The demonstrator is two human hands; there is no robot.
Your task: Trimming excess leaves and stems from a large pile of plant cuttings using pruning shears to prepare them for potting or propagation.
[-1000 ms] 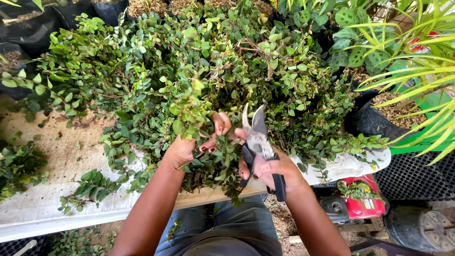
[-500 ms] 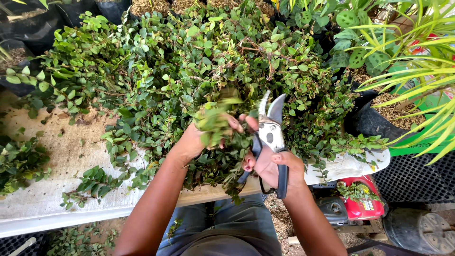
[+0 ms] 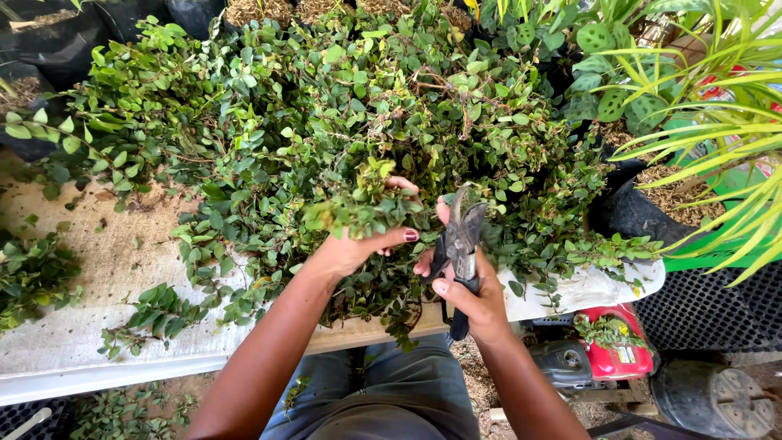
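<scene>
Leafy sprig gripped, shears closed beside it, centre of frame.

A sprig (image 3: 362,208) of small green leaves was pinched in the left hand (image 3: 358,248), just above the board's (image 3: 98,342) near edge. Black-handled shears (image 3: 460,244) were clasped in the right hand (image 3: 476,297), blades pressed together, tips pointed up into the heaped cuttings (image 3: 326,106).

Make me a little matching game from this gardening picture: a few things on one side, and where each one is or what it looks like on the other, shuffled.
Things:
1. pruning shears
2. leafy sprig
3. red machine
4. pile of cuttings

Descriptions:
A. under the table's right end
B. gripped in the left hand
C. spread across the table
D. blades closed, held in the right hand

Pairs: 1-D, 2-B, 3-A, 4-C
</scene>
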